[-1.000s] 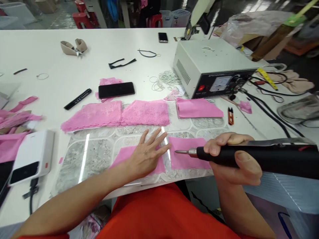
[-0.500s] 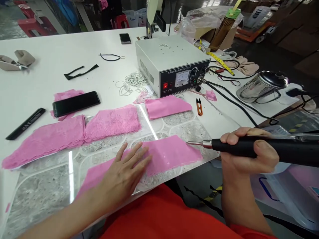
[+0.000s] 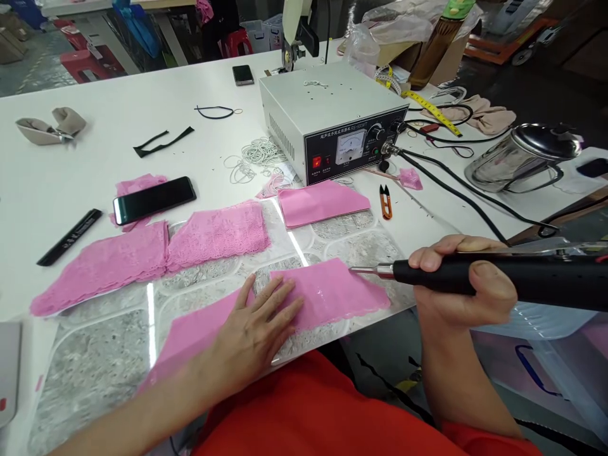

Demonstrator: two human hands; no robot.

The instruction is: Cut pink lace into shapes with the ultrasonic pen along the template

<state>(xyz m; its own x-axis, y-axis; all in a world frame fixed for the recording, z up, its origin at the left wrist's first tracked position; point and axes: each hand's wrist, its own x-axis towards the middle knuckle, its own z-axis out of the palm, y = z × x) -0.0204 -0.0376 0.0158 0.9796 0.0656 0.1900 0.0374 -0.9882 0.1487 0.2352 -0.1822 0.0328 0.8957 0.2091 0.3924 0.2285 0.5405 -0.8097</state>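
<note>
My left hand (image 3: 259, 326) lies flat with its fingers apart, across the inner ends of two pink fabric pieces. The right-hand pink fabric piece (image 3: 332, 294) has a wavy lower edge; the left-hand piece (image 3: 202, 326) is partly under my wrist. My right hand (image 3: 463, 278) is wrapped round a black handheld ultrasonic welder (image 3: 437, 277). Its thin metal tip points left and meets the upper right edge of the right-hand piece. Both pieces rest on a grey stone-patterned mat (image 3: 95, 351).
Behind stands a grey ultrasonic generator box (image 3: 332, 95) with cables running right. Stacks of pink lace (image 3: 221, 231) and smooth pink fabric (image 3: 323, 202) lie beyond my hands. Orange thread snips (image 3: 386, 202), a black phone (image 3: 154, 201) and a glass jug (image 3: 522, 158) are around them.
The welder's tip has shifted slightly left along the fabric's upper edge. My left hand remains flat on the pieces. The whole view has turned a little.
</note>
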